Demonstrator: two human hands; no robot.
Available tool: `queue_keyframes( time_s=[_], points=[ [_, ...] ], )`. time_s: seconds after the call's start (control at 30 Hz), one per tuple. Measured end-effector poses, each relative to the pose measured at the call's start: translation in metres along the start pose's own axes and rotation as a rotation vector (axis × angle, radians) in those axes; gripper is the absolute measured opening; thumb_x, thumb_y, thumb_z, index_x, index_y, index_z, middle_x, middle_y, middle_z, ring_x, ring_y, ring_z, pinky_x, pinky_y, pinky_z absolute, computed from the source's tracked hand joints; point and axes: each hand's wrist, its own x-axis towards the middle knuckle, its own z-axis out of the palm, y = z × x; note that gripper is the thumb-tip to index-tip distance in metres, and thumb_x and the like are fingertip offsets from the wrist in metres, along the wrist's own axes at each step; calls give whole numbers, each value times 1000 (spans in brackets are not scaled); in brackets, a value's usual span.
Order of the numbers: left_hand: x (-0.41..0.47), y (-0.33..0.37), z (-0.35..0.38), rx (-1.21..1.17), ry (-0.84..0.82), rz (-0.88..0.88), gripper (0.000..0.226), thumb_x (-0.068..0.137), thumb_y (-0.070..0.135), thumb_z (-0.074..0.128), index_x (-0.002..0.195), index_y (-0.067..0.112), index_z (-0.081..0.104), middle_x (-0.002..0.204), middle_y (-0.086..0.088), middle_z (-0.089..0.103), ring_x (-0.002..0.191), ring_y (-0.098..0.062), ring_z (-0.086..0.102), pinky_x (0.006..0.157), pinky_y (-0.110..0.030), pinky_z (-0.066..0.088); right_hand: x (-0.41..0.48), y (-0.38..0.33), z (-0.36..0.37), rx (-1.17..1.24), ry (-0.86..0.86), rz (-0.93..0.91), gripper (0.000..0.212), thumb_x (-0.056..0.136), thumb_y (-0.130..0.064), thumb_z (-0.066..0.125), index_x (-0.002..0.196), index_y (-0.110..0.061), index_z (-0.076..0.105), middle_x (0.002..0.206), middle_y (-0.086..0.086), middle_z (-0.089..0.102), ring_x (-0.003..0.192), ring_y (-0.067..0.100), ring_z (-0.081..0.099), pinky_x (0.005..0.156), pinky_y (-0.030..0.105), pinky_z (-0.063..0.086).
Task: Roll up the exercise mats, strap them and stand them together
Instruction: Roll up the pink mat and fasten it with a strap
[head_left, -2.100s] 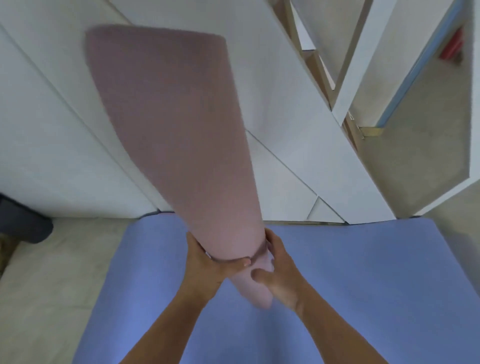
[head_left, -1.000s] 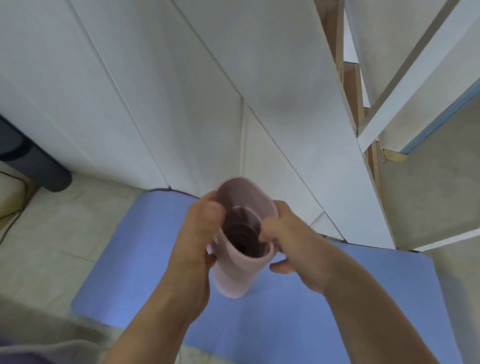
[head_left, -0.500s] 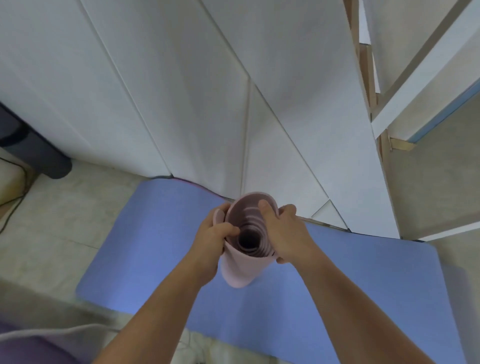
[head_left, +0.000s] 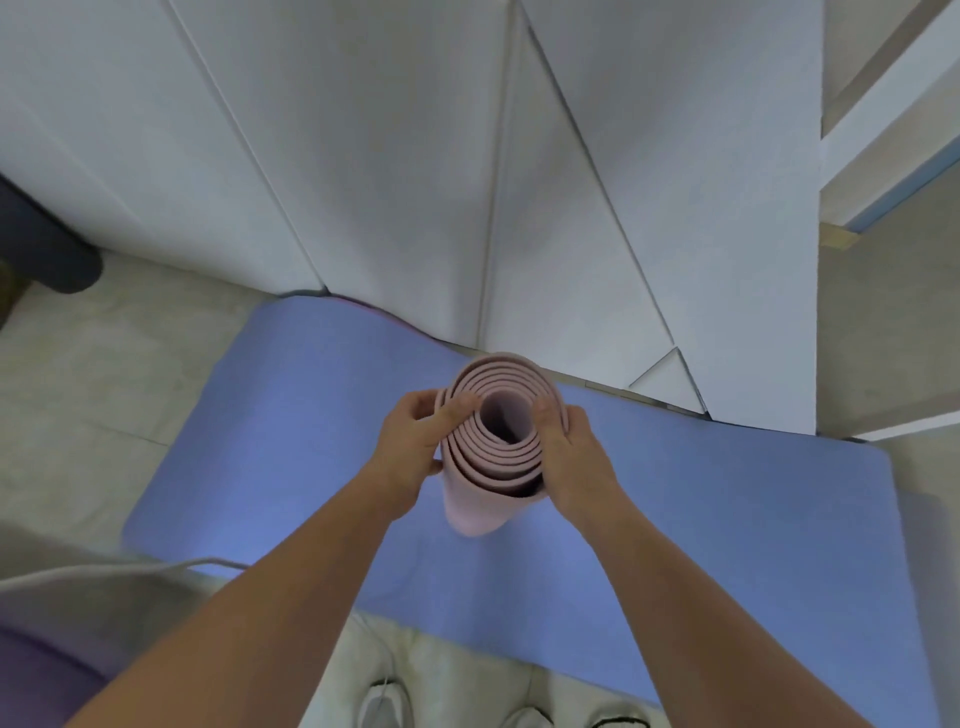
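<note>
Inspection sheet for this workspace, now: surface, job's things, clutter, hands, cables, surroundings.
Surface: beige tiled floor; blue mat lies flat on it.
Job's things: rolled pink mat stands on end on the blue mat; no strap seen on it.
Clutter: purple item lower left, kind unclear; dark object at left.
Hands: left hand and right hand grip the roll's top end, thumbs on its rim.
Cables: pale cord on the floor by the blue mat's near edge.
Surroundings: white panels behind.
</note>
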Motion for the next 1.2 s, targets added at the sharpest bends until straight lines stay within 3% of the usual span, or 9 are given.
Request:
queue_keyframes(
  time_s=[0.1, 0.17, 0.27, 0.53, 0.67, 0.83, 0.97, 1.07, 1.2],
  points=[
    [-6, 13, 0, 56, 87, -28, 54, 73, 54, 78, 104, 13, 62, 107, -5, 71, 103, -25, 67, 91, -55, 56, 8, -15, -10, -189, 44, -70, 49, 99, -54, 34, 134, -21, 45, 136, 7, 48, 114, 27, 53, 98, 42, 44],
    [-9, 17, 5, 115, 71, -59, 48, 80, 55, 73, 104, 14, 63, 105, -4, 71, 101, -25, 67, 90, -55, 54, 6, -26, -4, -227, 80, -166, 58, 100, -53, 34, 152, -28, 25, 152, 3, 31, 130, 28, 44, 100, 42, 39],
    [-13, 14, 13, 89, 47, -122, 41, 89, 54, 64, 109, 19, 62, 109, 2, 70, 100, -19, 66, 88, -50, 56, -3, -21, 20, -408, 194, -274, 63, 100, -55, 33, 155, -35, 11, 149, 1, 28, 124, 30, 41, 84, 38, 40],
    [-23, -1, -1, -267, 51, -102, 29, 97, 31, 61, 111, 8, 74, 107, 2, 76, 109, -19, 67, 84, -49, 59, 6, -9, 15, -420, 263, -277, 47, 103, -31, 36, 148, -37, 27, 141, 1, 35, 115, 29, 46, 77, 33, 34],
    [-14, 3, 3, -205, 285, -132, 36, 102, 21, 54, 99, -12, 65, 90, -20, 67, 89, -30, 65, 77, -51, 61, 1, -8, 10, -431, 223, -283, 50, 100, -19, 40, 145, -37, 32, 137, 2, 40, 110, 29, 50, 76, 33, 38],
    [2, 19, 6, -202, 488, -61, 19, 99, 21, 51, 83, 12, 57, 83, -11, 54, 76, -26, 52, 67, -40, 52, -15, -18, -6, -642, 130, -366, 57, 99, -15, 46, 150, -33, 28, 131, 4, 41, 84, 22, 45, 72, 28, 37],
    [5, 30, 18, -126, 420, -53, 23, 94, 23, 57, 75, 10, 52, 75, -8, 44, 70, -26, 39, 63, -39, 36, -29, -27, -22, -846, 131, -380, 61, 99, -16, 44, 152, -29, 17, 130, 6, 42, 71, 24, 43, 61, 29, 36],
    [0, 27, 32, 26, 291, -36, 50, 98, 37, 57, 83, -11, 58, 71, -23, 56, 65, -28, 55, 61, -45, 51, -30, -23, -31, -966, 167, -398, 64, 103, -25, 41, 155, -34, 6, 131, 5, 43, 60, 22, 41, 48, 27, 27],
    [-4, 10, 49, 124, 206, -59, 46, 102, 35, 52, 94, -7, 68, 89, -22, 72, 83, -35, 72, 76, -56, 59, -27, -3, -29, -967, 104, -387, 68, 102, -25, 44, 155, -41, 4, 160, 9, 19, 99, 28, 61, 73, 31, 45]
  ],
)
